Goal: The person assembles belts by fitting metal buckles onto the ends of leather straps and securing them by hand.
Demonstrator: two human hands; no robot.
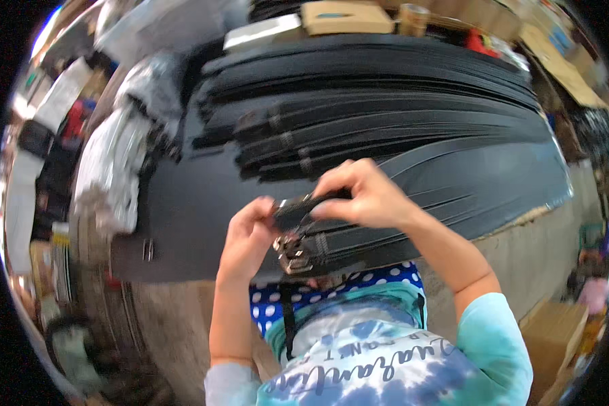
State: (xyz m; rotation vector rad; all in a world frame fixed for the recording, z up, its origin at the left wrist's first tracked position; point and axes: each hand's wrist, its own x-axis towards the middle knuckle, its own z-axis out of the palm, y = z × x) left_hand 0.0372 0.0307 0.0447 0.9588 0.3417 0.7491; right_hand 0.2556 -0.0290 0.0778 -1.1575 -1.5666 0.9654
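Both hands are raised over the near edge of a dark table, gripping one black belt (293, 215) between them. My left hand (247, 229) pinches its left end, where a bit of metal shows. The fingers of my right hand (362, 196) are closed round the strap a little farther right. Just below the held belt, several metal buckles (294, 256) lie bunched at the ends of other black belts (358, 247), which run off to the right. Motion blurs the fingertips, so the exact grip on the strap is hard to make out.
Long rows of black belts (379, 74) cover the table's far side. A small metal piece (148, 250) lies on the dark tabletop (189, 216) at left. White plastic bags (115, 162) are heaped at the left edge. Boxes (347, 17) and a tape roll (413, 19) stand at the back.
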